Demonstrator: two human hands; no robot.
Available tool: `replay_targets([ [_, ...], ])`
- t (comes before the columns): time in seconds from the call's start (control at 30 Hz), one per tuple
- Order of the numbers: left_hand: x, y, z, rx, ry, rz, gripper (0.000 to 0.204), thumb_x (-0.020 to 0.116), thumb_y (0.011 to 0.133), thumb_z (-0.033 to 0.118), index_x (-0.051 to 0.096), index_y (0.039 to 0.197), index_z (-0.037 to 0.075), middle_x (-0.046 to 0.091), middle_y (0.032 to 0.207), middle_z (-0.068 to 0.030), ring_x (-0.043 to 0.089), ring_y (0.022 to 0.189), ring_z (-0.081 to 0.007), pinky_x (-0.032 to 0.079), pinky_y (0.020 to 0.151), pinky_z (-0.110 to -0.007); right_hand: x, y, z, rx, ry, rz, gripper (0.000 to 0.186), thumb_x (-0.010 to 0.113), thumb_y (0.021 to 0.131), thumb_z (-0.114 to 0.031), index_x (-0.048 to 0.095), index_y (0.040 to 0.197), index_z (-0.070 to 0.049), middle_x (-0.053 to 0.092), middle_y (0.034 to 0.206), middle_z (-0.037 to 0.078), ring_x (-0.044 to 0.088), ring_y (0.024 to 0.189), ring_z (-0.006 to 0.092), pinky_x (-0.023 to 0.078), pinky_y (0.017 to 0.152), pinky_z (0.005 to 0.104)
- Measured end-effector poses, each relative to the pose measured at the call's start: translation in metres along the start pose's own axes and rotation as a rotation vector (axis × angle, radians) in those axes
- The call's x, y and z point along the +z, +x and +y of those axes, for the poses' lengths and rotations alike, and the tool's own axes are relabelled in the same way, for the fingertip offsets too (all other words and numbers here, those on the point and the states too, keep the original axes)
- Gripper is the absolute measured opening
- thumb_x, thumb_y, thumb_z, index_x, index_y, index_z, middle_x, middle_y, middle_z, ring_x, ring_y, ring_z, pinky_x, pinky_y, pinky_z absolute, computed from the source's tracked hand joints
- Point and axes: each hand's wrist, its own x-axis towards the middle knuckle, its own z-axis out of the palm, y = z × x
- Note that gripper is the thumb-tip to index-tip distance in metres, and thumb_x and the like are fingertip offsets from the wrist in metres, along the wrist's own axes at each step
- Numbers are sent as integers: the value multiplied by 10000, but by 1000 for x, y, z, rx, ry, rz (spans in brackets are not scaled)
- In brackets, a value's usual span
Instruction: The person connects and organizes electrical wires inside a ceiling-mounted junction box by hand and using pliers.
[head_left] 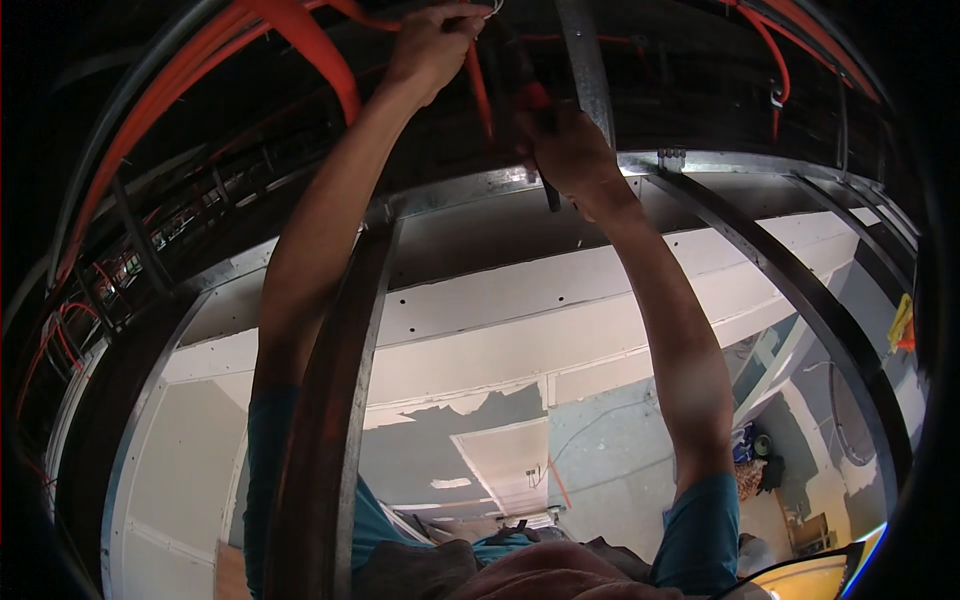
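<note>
My left hand (438,48) is raised to the top edge of the view, its fingers pinched on a thin white wire (494,9). To its right and a little lower, my right hand (578,160) is closed round a dark hand tool (552,196) with a red part above the fist. The tool's upper end is blurred in the dark, so its exact kind does not show. An orange conduit (478,92) hangs between the two hands.
Metal ceiling studs (342,400) surround my arms, one passing in front of my left arm. A vertical metal strip (588,75) stands beside my right hand. Thick orange conduits (312,50) run overhead. White wall boards (480,330) and a grey floor (610,450) lie below.
</note>
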Motion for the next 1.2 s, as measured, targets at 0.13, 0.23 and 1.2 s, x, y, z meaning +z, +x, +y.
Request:
replay_targets([
  [0.13, 0, 10, -32, 7, -80, 2, 270, 553, 1028, 103, 698, 1247, 43, 715, 1149, -123, 652, 1013, -212, 497, 881, -322, 2, -3, -5, -56, -313, 138, 391, 555, 1022, -367, 605, 1156, -3, 707, 874, 167, 716, 816, 300, 528, 739, 426],
  [0.23, 1, 18, -44, 127, -120, 53, 239, 658, 999, 224, 747, 1169, 83, 721, 1021, -30, 626, 929, -113, 485, 865, -279, -2, -5, -12, -69, -343, 130, 382, 530, 1021, -351, 594, 1205, -22, 702, 990, 251, 677, 975, 423, 523, 860, 502],
  [1.2, 7, 15, -40, 77, -127, 49, 277, 662, 998, 256, 729, 1198, 75, 719, 1090, -59, 638, 1023, -141, 478, 921, -300, -1, -2, -2, -84, -394, 163, 363, 533, 1009, -327, 574, 1210, -28, 684, 1030, 324, 635, 1049, 506, 522, 927, 566],
])
